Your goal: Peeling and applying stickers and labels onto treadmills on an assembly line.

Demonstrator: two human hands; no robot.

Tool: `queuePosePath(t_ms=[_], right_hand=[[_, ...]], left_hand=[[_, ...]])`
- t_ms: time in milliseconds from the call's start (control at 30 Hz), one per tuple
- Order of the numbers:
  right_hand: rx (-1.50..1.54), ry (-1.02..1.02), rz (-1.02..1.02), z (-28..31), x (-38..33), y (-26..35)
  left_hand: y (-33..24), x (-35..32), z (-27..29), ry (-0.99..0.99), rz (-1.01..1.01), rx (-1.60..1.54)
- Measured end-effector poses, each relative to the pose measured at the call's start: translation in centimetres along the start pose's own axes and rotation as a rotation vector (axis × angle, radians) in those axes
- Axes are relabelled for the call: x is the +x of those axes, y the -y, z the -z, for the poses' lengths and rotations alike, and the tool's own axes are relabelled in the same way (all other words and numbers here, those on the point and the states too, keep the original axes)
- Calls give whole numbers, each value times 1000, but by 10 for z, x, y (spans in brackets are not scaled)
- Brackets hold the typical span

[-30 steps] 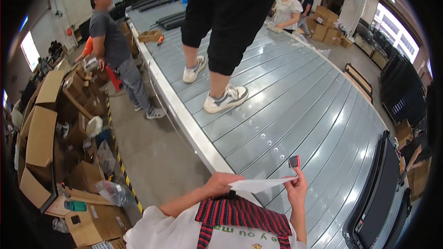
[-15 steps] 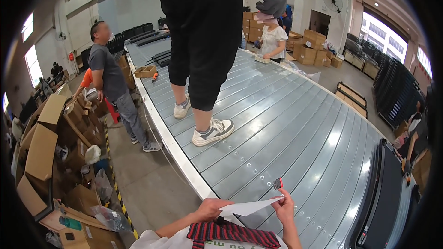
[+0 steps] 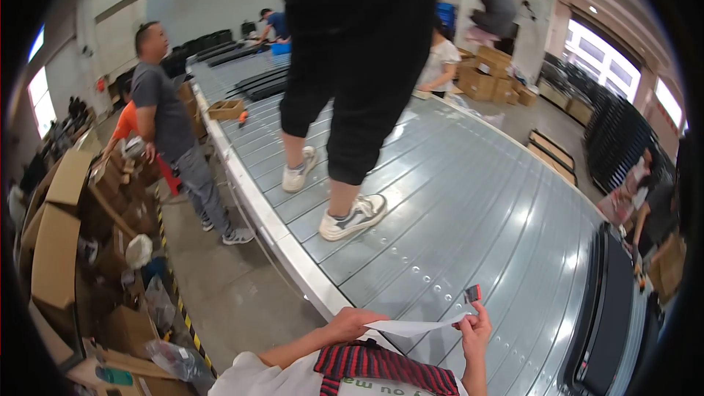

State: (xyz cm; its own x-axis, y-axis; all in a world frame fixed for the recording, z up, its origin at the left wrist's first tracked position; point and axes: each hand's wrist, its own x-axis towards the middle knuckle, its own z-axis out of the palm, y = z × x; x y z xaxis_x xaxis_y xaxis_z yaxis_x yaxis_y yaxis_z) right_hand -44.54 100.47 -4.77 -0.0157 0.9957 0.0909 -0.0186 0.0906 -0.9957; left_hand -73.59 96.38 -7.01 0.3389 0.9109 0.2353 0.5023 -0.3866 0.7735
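Head view: paper sheet (image 3: 414,326) edge-on, face hidden.

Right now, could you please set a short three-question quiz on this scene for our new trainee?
1. What do the left hand and right hand hold between them?
2. True or false: the person in white sneakers stands on the grey ribbed platform.
3. The small red and black object is at which hand: A left, B right?

Key: 1 a white sheet of paper; 2 true; 3 B.
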Motion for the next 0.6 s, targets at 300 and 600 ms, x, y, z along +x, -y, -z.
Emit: queuePosePath(t_ms=[300, 600], right_hand=[[-81, -56, 162, -45, 18, 11], [-125, -57, 194, -73, 35, 21]], left_hand=[[39, 11, 45, -31, -189, -2], [55, 19, 55, 159, -342, 14]])
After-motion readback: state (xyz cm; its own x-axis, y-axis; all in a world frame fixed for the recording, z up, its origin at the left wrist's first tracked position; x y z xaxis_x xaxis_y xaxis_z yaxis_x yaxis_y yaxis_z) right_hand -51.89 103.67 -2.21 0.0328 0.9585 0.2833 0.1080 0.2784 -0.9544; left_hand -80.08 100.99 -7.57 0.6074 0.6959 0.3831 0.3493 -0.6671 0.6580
